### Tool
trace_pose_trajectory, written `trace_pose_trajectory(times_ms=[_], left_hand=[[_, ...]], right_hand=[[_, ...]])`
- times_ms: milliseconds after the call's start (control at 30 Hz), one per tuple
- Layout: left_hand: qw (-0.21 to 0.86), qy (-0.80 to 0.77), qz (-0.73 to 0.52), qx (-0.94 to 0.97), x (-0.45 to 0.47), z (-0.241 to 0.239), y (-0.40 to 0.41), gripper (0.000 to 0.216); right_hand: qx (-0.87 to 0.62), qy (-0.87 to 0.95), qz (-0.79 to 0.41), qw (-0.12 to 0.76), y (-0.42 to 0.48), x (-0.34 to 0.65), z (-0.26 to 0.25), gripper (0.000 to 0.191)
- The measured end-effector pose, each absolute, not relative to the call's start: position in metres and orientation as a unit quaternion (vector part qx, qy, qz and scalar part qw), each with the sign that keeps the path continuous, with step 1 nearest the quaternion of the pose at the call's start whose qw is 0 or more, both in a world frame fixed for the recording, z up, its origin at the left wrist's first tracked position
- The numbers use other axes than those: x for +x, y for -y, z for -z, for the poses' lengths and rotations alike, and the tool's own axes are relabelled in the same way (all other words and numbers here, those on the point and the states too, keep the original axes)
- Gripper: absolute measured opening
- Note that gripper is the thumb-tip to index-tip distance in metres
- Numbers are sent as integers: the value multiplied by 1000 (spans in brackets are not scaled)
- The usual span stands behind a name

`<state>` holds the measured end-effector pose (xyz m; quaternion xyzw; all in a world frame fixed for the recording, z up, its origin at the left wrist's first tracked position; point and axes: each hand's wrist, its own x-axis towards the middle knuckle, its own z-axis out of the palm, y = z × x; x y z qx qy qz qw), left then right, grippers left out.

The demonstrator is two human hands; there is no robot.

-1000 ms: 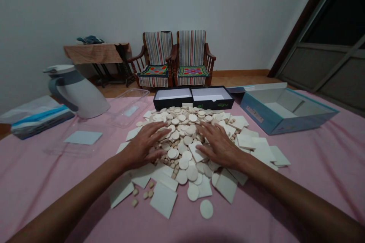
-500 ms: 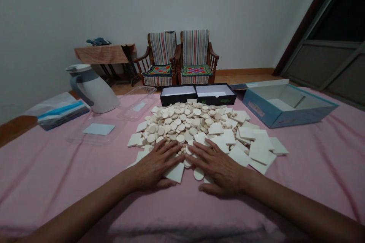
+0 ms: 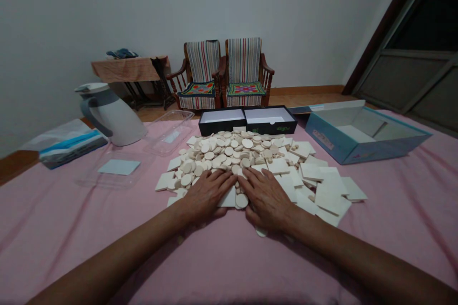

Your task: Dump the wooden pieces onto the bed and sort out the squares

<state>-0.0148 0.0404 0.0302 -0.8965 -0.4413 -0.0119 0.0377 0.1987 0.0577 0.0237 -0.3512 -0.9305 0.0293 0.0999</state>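
A heap of pale round discs [image 3: 229,147] spreads over the pink cloth, mixed with small light beads or balls. Flat white square tiles [image 3: 329,195] lie mostly along its right side. My left hand [image 3: 211,193] rests palm down on the heap's near edge, fingers stretched forward, with a square tile [image 3: 228,197] by its thumb. My right hand [image 3: 266,198] lies flat on the near edge too, fingers pointing into the discs. Between the hands sits a single round disc [image 3: 241,200]. The pieces under both palms are hidden.
Behind the heap stands a black box [image 3: 270,126] with two white-lined parts. A blue open box [image 3: 365,136] is at right. On the left are a white-and-grey jug [image 3: 119,116], clear plastic trays [image 3: 119,167] and a blue-striped packet [image 3: 73,147]. Two armchairs [image 3: 245,69] stand beyond.
Both hands have slid forward into the near edge of the heap, pushing pieces away from me. The tile and disc between them have shifted. The view has moved slightly.
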Motion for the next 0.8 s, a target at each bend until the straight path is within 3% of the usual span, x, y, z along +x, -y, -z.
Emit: trace_pose_trajectory(times_ms=[267,500,800], left_hand=[[2,476,119,-871,3,-25,-62,46],[8,478,142,-867,23,-33,-105,59],[32,455,178,-872,47,-46,-171,72]], right_hand=[[-381,916,-26,125,-68,198,-29,60],[-408,893,-14,190,-96,208,-34,68],[-484,851,36,200,-149,233,-36,50]])
